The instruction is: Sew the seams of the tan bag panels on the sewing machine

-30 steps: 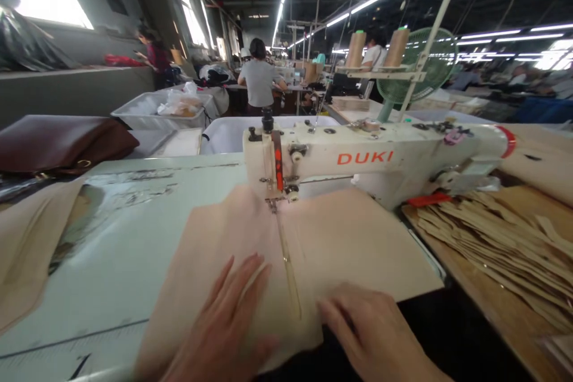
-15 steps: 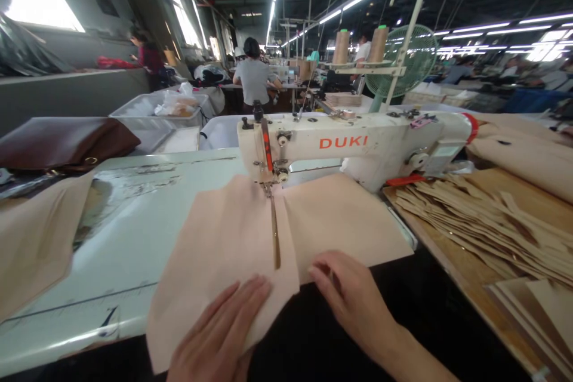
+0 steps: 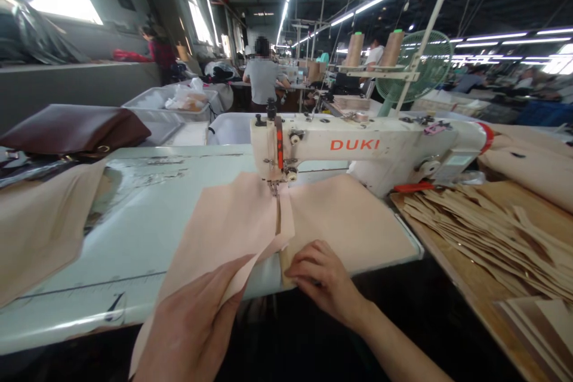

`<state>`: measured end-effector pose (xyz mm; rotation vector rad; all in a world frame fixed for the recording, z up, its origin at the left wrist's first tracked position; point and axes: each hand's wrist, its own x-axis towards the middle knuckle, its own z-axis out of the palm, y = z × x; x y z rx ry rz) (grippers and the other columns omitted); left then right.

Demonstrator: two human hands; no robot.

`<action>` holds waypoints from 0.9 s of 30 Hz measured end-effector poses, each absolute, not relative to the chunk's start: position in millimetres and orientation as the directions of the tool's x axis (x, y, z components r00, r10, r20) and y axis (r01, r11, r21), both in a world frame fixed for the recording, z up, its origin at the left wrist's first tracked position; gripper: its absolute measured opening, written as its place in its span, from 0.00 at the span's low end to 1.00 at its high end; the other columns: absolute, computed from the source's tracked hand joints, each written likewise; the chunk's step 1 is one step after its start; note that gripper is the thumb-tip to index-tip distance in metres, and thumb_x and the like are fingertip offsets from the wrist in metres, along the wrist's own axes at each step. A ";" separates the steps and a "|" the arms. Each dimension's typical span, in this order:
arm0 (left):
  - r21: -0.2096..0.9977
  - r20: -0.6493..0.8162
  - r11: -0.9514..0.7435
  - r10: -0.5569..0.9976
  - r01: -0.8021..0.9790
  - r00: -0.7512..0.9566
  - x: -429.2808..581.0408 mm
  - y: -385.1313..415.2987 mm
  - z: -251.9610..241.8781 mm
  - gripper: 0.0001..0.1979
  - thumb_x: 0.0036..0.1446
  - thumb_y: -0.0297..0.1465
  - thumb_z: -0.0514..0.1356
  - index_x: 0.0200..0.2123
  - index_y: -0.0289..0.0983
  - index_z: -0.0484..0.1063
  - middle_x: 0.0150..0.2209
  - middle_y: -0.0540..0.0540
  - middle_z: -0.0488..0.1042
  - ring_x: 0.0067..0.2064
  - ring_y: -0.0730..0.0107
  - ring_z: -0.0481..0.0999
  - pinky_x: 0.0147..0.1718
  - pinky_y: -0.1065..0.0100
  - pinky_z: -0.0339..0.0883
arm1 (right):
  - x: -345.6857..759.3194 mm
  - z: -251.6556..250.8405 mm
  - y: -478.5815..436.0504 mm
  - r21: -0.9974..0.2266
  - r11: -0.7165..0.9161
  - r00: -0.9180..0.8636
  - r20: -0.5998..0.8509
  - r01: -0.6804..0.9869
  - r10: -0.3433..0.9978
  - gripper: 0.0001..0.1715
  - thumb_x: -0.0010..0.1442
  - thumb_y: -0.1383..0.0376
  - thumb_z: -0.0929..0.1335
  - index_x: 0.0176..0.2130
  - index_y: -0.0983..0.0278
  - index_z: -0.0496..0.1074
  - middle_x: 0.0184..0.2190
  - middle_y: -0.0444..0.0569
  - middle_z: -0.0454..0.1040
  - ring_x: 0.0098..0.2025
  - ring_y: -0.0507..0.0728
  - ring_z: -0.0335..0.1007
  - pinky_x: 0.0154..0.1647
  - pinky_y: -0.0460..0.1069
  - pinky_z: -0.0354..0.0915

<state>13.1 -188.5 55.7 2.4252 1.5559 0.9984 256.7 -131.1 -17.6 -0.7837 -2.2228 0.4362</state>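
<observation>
Two pale pink fabric panels (image 3: pixel 224 227) lie under the needle of a white sewing machine (image 3: pixel 358 146), joined along a central seam. My left hand (image 3: pixel 192 322) has lifted the near edge of the left panel, its fingers under or behind the cloth, holding it up off the table. My right hand (image 3: pixel 322 280) is curled at the near edge of the right panel (image 3: pixel 349 221), fingertips pinching the cloth by the seam end.
The pale green machine table (image 3: pixel 111 239) has beige fabric (image 3: pixel 40 227) draped at the left and a brown bag (image 3: pixel 76 131) behind. A stack of tan cut pieces (image 3: pixel 492 233) lies on a wooden board at the right. Other people sit at stations farther back.
The fabric has travelled away from me under the needle. My left hand went from lying flat on the left panel to lifting its near edge; my right hand curled and moved left toward the seam.
</observation>
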 end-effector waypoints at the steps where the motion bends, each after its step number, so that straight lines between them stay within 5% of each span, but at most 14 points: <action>1: 0.419 0.464 -0.473 0.845 0.775 0.265 14.4 -188.6 56.3 0.15 0.70 0.38 0.50 0.56 0.45 0.67 0.44 0.51 0.80 0.38 0.72 0.81 0.38 0.80 0.71 | 257.4 -18.8 -130.3 -0.513 0.767 -0.536 0.552 0.384 0.638 0.07 0.67 0.68 0.67 0.45 0.59 0.74 0.40 0.47 0.75 0.44 0.56 0.65 0.45 0.53 0.60; 14: 0.300 0.521 -0.564 0.772 0.769 0.363 20.4 -190.3 55.8 0.15 0.68 0.31 0.50 0.55 0.41 0.66 0.47 0.48 0.79 0.46 0.70 0.80 0.44 0.77 0.72 | 257.8 -14.9 -132.6 -0.457 0.801 -0.554 0.579 0.388 0.598 0.07 0.66 0.68 0.67 0.43 0.60 0.76 0.38 0.47 0.77 0.43 0.56 0.66 0.44 0.54 0.62; 21: 0.008 0.544 -0.726 0.580 0.688 0.606 28.2 -186.2 28.6 0.20 0.57 0.19 0.49 0.48 0.39 0.72 0.53 0.53 0.77 0.58 0.76 0.72 0.66 0.74 0.46 | 258.8 -20.8 -133.8 -0.404 0.826 -0.572 0.597 0.392 0.563 0.15 0.68 0.66 0.64 0.30 0.63 0.72 0.30 0.47 0.74 0.42 0.57 0.64 0.44 0.56 0.60; 27: 0.042 0.595 -0.702 0.589 0.711 0.547 40.5 -181.0 -2.3 0.16 0.60 0.22 0.50 0.42 0.42 0.75 0.51 0.54 0.78 0.56 0.75 0.73 0.67 0.73 0.43 | 257.6 -24.1 -132.3 -0.374 0.839 -0.546 0.639 0.395 0.542 0.17 0.70 0.65 0.62 0.30 0.63 0.71 0.29 0.47 0.75 0.41 0.57 0.66 0.44 0.55 0.61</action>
